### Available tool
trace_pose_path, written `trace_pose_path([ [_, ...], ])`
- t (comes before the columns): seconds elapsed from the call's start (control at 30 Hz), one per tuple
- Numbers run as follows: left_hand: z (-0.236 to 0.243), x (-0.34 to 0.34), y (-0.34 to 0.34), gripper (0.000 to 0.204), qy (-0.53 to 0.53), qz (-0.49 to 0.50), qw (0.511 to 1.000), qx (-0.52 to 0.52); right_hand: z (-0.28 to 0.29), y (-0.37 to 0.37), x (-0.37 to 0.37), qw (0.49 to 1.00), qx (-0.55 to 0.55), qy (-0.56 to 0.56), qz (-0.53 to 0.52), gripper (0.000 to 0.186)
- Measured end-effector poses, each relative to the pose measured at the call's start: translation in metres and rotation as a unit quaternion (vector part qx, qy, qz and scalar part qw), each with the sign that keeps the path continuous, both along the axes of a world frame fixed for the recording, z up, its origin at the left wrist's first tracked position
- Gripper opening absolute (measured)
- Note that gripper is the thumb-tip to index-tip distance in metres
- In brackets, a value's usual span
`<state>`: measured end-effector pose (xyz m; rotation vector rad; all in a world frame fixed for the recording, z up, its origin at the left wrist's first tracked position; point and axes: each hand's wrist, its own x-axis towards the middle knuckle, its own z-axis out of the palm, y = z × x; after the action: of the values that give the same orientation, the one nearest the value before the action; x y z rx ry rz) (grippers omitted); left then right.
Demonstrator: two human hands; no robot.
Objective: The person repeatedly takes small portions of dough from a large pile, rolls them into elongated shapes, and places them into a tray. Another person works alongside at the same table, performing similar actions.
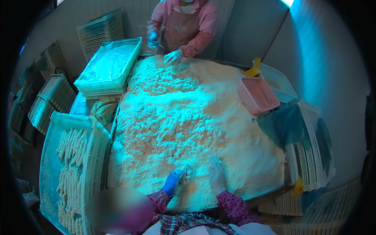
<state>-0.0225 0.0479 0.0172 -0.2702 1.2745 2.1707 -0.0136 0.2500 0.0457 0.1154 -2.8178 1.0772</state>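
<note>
A wide table of pale breadcrumb-like coating (250,164) lies before me. My left hand (174,181), in a blue glove, is at its near edge, fingers bent and dusted with crumbs. Something small and crumb-covered seems to be at its fingertips, too blurred to name. To its right, my right hand (217,176), in a white glove, rests on the crumbs with fingers stretched out; their tips blend into the coating. Beyond my hands, strip-like coated pieces (164,129) lie mixed in the crumbs across the middle.
Stacked trays (94,156) with rows of coated strips (72,156) stand at left, behind them a film-covered tray stack (109,62). A co-worker (182,29) stands across the table, gloved hands over the crumbs. At right are a pink basket (258,96) and upright white trays (311,145).
</note>
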Motion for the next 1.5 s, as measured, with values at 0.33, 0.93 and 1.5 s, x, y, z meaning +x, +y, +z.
trace_pose_path([
  [0.33,0.000,0.034,0.012,0.053,-0.029,0.200,0.966,0.158,0.021,-0.097,-0.004,0.948,-0.140,0.121,0.258,0.055],
  [0.93,0.161,0.031,-0.267,0.047,0.166,0.362,0.892,0.215,0.000,0.014,-0.152,0.906,0.334,0.233,0.114,0.020],
  [1.5,0.144,0.085,-0.512,0.049,0.014,0.212,0.852,-0.478,-0.014,0.017,-0.171,0.903,0.304,0.243,0.182,0.018],
])
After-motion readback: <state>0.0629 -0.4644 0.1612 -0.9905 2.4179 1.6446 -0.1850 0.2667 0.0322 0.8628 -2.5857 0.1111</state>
